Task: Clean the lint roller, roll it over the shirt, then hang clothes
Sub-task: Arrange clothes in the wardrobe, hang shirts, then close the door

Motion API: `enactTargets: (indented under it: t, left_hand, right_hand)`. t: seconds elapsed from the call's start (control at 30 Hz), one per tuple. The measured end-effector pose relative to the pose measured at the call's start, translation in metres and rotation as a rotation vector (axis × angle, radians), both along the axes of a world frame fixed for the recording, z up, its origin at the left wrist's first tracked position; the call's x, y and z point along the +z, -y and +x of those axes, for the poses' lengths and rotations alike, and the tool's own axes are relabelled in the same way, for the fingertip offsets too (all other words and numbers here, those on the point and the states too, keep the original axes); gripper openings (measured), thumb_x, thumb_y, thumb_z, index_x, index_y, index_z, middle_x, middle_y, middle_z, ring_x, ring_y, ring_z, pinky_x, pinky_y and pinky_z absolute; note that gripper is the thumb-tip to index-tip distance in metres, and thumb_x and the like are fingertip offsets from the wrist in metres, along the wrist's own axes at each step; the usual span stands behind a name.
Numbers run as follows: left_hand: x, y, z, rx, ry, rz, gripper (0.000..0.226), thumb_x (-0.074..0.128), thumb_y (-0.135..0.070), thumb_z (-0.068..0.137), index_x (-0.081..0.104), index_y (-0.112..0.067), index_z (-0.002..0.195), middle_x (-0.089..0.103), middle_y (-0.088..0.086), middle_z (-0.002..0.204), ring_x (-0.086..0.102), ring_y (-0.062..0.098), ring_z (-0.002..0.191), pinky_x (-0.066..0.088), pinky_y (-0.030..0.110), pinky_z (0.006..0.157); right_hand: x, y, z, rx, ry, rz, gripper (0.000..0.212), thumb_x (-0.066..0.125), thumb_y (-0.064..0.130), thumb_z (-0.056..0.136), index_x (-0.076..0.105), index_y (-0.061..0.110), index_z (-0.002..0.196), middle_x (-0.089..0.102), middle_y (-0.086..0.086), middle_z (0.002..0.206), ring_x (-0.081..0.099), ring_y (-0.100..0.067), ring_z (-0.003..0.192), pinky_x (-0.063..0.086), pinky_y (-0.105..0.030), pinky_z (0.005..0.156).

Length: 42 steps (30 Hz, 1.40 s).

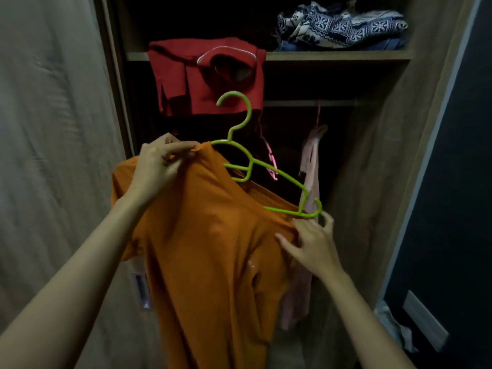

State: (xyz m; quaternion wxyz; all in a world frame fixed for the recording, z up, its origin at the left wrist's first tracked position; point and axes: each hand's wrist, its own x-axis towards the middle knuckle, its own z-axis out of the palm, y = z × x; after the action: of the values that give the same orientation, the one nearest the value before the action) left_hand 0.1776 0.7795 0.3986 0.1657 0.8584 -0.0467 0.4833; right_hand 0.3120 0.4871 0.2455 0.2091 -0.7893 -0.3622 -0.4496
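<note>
An orange shirt (213,249) hangs in front of an open wardrobe, partly pulled over a green plastic hanger (250,166). The hanger's left arm is under the cloth; its hook and right arm stick out bare. My left hand (159,166) pinches the shirt's collar edge at the hanger's left shoulder. My right hand (311,243) holds the shirt's cloth just below the hanger's right tip, fingers curled into the fabric. No lint roller is in sight.
Inside the wardrobe a red garment (186,83) on a white hanger hangs from the shelf edge (332,55). Folded patterned clothes (343,25) lie on the shelf. A pink garment (310,166) hangs from the rail (306,103). The wardrobe door (53,129) stands at my left.
</note>
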Motion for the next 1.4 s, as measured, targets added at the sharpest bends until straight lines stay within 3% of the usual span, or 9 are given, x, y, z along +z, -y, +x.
enactTargets:
  t: [0.17,0.33,0.43,0.6,0.8,0.97,1.1,1.23,1.4]
  left_hand:
    - [-0.015,-0.028,-0.014,-0.013,0.022,-0.044,0.04,0.062,-0.01,0.09,0.057,-0.046,0.106,0.057,0.011,0.086,0.054,0.015,0.078,0.04,0.019,0.07]
    - [-0.025,-0.021,-0.009,-0.018,-0.028,-0.013,0.034,0.063,-0.007,0.089,0.063,-0.033,0.11,0.052,-0.005,0.083,0.053,0.017,0.082,0.038,0.042,0.086]
    - [-0.025,-0.002,0.0,-0.07,-0.033,-0.015,0.035,0.061,-0.003,0.088,0.064,-0.03,0.109,0.051,-0.014,0.087,0.049,0.004,0.085,0.03,0.031,0.09]
    - [-0.032,-0.002,0.004,-0.169,-0.014,-0.091,0.025,0.06,-0.009,0.09,0.069,-0.02,0.112,0.056,-0.008,0.09,0.055,0.01,0.087,0.04,0.022,0.087]
    - [-0.052,-0.029,-0.001,-0.127,0.073,-0.233,0.029,0.059,-0.007,0.092,0.066,-0.033,0.102,0.065,-0.009,0.099,0.062,0.011,0.098,0.046,0.018,0.088]
    - [-0.058,-0.023,0.002,-0.142,-0.033,-0.213,0.023,0.051,-0.025,0.098,0.06,-0.042,0.109,0.061,-0.031,0.102,0.058,-0.003,0.102,0.048,0.015,0.086]
    - [-0.044,0.022,0.016,-0.249,-0.181,-0.051,0.034,0.051,-0.043,0.094,0.059,-0.029,0.125,0.063,-0.022,0.099,0.06,-0.005,0.094,0.044,0.008,0.077]
    - [-0.036,0.045,0.027,-0.278,-0.125,-0.051,0.027,0.058,-0.029,0.094,0.066,-0.02,0.118,0.066,-0.012,0.082,0.061,0.0,0.074,0.044,0.014,0.063]
    - [-0.036,0.052,0.041,-0.194,-0.098,0.164,0.035,0.054,-0.039,0.094,0.065,-0.021,0.122,0.07,-0.006,0.115,0.064,0.004,0.103,0.053,0.023,0.087]
  right_hand:
    - [0.033,0.031,0.001,0.104,0.275,0.165,0.032,0.058,0.034,0.089,0.066,0.015,0.064,0.066,0.002,0.067,0.061,-0.016,0.065,0.036,-0.039,0.082]
    - [0.078,0.014,-0.007,0.127,0.226,0.208,0.039,0.057,0.039,0.091,0.067,0.013,0.063,0.061,0.002,0.053,0.048,-0.015,0.047,0.027,-0.03,0.072]
    - [0.101,-0.007,-0.007,0.129,0.154,0.087,0.035,0.063,0.052,0.082,0.074,0.019,0.081,0.065,0.005,0.058,0.04,-0.007,0.056,0.021,-0.022,0.075]
    - [0.121,-0.007,-0.004,0.179,0.092,0.043,0.038,0.059,0.057,0.082,0.071,0.023,0.069,0.055,0.011,0.057,0.035,-0.004,0.061,0.017,-0.02,0.078]
    - [0.127,0.02,0.001,0.114,0.042,0.09,0.043,0.052,0.062,0.081,0.07,0.024,0.071,0.062,0.011,0.073,0.04,-0.002,0.076,0.018,-0.028,0.08]
    - [0.13,0.018,-0.006,0.142,0.024,0.154,0.038,0.057,0.06,0.08,0.069,0.025,0.07,0.059,0.015,0.071,0.041,-0.005,0.078,0.018,-0.029,0.08]
    - [0.13,0.006,-0.013,0.144,0.045,0.131,0.04,0.056,0.06,0.079,0.069,0.023,0.068,0.057,0.015,0.068,0.038,-0.001,0.078,0.02,-0.03,0.078]
    - [0.124,0.004,-0.018,0.178,0.001,0.099,0.037,0.057,0.06,0.079,0.072,0.027,0.071,0.056,0.019,0.068,0.041,-0.002,0.076,0.023,-0.032,0.079]
    - [0.132,0.0,-0.042,0.435,-0.133,0.351,0.015,0.067,0.046,0.079,0.072,0.036,0.089,0.061,0.018,0.072,0.047,-0.002,0.077,0.03,-0.031,0.08]
